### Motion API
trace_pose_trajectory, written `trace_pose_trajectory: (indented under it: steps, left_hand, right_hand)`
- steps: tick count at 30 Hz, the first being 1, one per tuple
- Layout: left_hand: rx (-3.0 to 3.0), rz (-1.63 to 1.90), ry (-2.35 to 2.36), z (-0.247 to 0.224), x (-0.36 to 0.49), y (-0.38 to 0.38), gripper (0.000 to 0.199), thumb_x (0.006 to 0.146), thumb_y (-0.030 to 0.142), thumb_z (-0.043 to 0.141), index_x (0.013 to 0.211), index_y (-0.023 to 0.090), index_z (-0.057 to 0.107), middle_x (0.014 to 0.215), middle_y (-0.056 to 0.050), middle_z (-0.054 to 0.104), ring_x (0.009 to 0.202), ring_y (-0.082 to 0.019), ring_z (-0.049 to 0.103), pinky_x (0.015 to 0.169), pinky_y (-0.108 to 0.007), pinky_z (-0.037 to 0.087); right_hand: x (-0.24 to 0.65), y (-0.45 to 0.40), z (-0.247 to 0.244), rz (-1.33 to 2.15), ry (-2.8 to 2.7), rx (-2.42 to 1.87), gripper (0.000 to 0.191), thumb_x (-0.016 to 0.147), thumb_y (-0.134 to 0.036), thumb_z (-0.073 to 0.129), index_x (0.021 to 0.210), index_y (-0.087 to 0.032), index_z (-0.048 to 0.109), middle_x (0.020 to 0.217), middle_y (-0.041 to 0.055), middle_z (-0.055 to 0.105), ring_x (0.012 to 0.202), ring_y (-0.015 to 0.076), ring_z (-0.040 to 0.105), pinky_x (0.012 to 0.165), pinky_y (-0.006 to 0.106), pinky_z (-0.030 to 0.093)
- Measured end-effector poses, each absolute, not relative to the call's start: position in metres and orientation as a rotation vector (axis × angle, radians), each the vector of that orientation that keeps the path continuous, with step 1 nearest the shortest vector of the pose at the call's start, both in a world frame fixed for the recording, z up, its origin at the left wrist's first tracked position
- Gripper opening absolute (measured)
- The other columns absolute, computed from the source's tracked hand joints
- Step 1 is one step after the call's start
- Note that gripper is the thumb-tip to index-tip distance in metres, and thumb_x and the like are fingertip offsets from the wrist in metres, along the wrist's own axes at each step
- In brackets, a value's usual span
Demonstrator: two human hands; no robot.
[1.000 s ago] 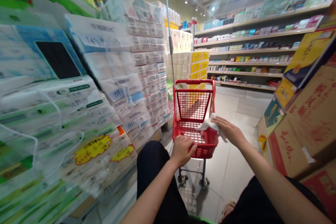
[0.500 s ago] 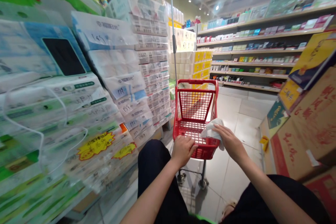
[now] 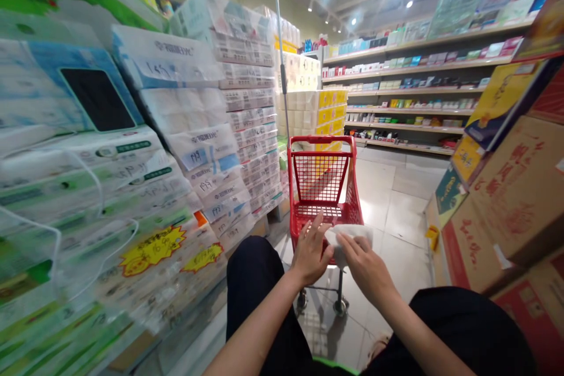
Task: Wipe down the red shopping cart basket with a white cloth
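Note:
A red child-size shopping cart (image 3: 324, 179) with a grid basket stands on the tiled floor between my knees. My right hand (image 3: 363, 261) is closed on a white cloth (image 3: 352, 237), which lies over the near rim of the basket. The fingertips press the cloth from above. Just left of it, my left hand (image 3: 312, 251) hovers by the near rim with its fingers spread and nothing in them. Part of the near rim is hidden behind both hands and the cloth.
Stacked tissue packs (image 3: 247, 100) line the left, with a dark-screened device (image 3: 97, 98) and a white cable on them. Cardboard boxes (image 3: 515, 188) are piled on the right. Stocked shelves (image 3: 409, 91) fill the back. A thin metal pole (image 3: 283, 76) rises behind the cart.
My right hand has moved left with the cloth, from the basket's right corner to the middle of the near rim. My left hand has let go of the rim and spread its fingers.

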State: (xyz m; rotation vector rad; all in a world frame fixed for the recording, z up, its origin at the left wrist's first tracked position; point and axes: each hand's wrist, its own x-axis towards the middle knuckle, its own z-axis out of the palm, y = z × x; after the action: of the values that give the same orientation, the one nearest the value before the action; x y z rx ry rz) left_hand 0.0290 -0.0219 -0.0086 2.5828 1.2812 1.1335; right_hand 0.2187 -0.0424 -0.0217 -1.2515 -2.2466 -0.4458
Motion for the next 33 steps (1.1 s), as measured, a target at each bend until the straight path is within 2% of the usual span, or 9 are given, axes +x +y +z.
trace_pose_trajectory:
  steps: [3, 6, 9, 11, 15, 18, 26, 31, 33]
  left_hand:
    - [2.521, 1.16, 1.233, -0.006, 0.021, -0.022, 0.043, 0.101, 0.037, 0.039, 0.142, 0.024, 0.037, 0.162, -0.01, 0.018, 0.149, -0.024, 0.021, 0.119, -0.051, 0.024]
    - [2.496, 1.204, 1.235, 0.001, 0.012, -0.022, 0.045, 0.102, 0.042, 0.036, 0.144, 0.024, 0.036, 0.161, -0.011, 0.021, 0.149, -0.024, 0.022, 0.117, -0.051, 0.028]
    - [2.58, 1.22, 1.333, 0.007, 0.016, -0.024, 0.041, 0.101, 0.04, 0.042, 0.139, 0.026, 0.044, 0.156, -0.009, 0.034, 0.146, -0.027, 0.027, 0.119, -0.055, 0.023]
    - [2.686, 1.161, 1.346, 0.007, 0.028, -0.025, 0.037, 0.099, 0.036, 0.046, 0.135, 0.027, 0.049, 0.146, -0.007, 0.047, 0.141, -0.027, 0.037, 0.119, -0.055, 0.021]
    - [2.824, 1.021, 1.307, -0.008, 0.064, -0.02, 0.039, 0.098, 0.025, 0.045, 0.135, 0.017, 0.05, 0.129, -0.012, 0.061, 0.121, -0.025, 0.057, 0.109, -0.045, 0.04]
    - [2.879, 1.004, 1.334, -0.019, 0.073, -0.01, 0.043, 0.099, 0.019, 0.04, 0.141, 0.016, 0.045, 0.133, -0.012, 0.06, 0.119, -0.025, 0.059, 0.1, -0.042, 0.047]
    - [3.015, 0.949, 1.245, -0.013, 0.012, -0.002, 0.046, 0.1, 0.019, 0.046, 0.145, 0.03, 0.043, 0.142, -0.003, 0.055, 0.129, -0.017, 0.054, 0.108, -0.036, 0.044]
    - [3.04, 0.811, 1.329, -0.013, -0.021, 0.003, 0.054, 0.1, 0.017, 0.044, 0.149, 0.04, 0.035, 0.151, 0.001, 0.044, 0.138, -0.019, 0.044, 0.118, -0.043, 0.033]
    - [3.038, 0.819, 1.375, -0.016, -0.028, 0.006, 0.058, 0.099, 0.015, 0.045, 0.149, 0.04, 0.033, 0.155, 0.001, 0.039, 0.143, -0.021, 0.037, 0.12, -0.045, 0.029]
  right_hand:
    - [0.194, -0.044, -0.013, -0.285, -2.28, -1.13, 0.057, 0.091, -0.013, 0.038, 0.148, -0.022, 0.036, 0.136, 0.0116, 0.058, 0.112, 0.0266, 0.059, 0.087, 0.042, 0.059]
    - [0.195, -0.044, -0.001, -0.029, -2.225, -1.048, 0.052, 0.094, -0.015, 0.034, 0.145, -0.025, 0.039, 0.136, 0.0074, 0.059, 0.119, 0.0208, 0.058, 0.094, 0.038, 0.056]
    - [0.219, -0.037, 0.007, 0.029, -2.039, -1.143, 0.045, 0.097, -0.021, 0.031, 0.139, -0.028, 0.046, 0.133, 0.0046, 0.06, 0.121, 0.019, 0.058, 0.098, 0.037, 0.052]
    - [0.234, -0.03, 0.006, -0.062, -1.971, -1.236, 0.041, 0.098, -0.026, 0.032, 0.135, -0.026, 0.049, 0.13, 0.0058, 0.062, 0.121, 0.0209, 0.057, 0.103, 0.041, 0.048]
    - [0.244, -0.021, -0.009, -0.224, -2.102, -1.293, 0.045, 0.099, -0.029, 0.033, 0.144, -0.023, 0.039, 0.134, 0.0068, 0.061, 0.126, 0.0207, 0.054, 0.117, 0.05, 0.03]
    - [0.246, -0.02, -0.019, -0.305, -2.176, -1.294, 0.052, 0.1, -0.032, 0.036, 0.15, -0.025, 0.028, 0.14, 0.005, 0.057, 0.13, 0.0191, 0.051, 0.121, 0.051, 0.02]
    - [0.27, -0.009, -0.026, -0.317, -2.142, -1.324, 0.048, 0.101, -0.038, 0.037, 0.147, -0.029, 0.033, 0.14, 0.0035, 0.057, 0.129, 0.0183, 0.053, 0.122, 0.053, 0.013]
    - [0.273, -0.005, -0.028, -0.298, -2.133, -1.329, 0.047, 0.101, -0.038, 0.038, 0.146, -0.029, 0.035, 0.139, 0.003, 0.058, 0.129, 0.018, 0.053, 0.122, 0.053, 0.013]
    - [0.273, -0.005, -0.029, -0.285, -2.134, -1.33, 0.046, 0.1, -0.038, 0.038, 0.146, -0.029, 0.035, 0.138, 0.0027, 0.058, 0.129, 0.0177, 0.053, 0.122, 0.053, 0.013]
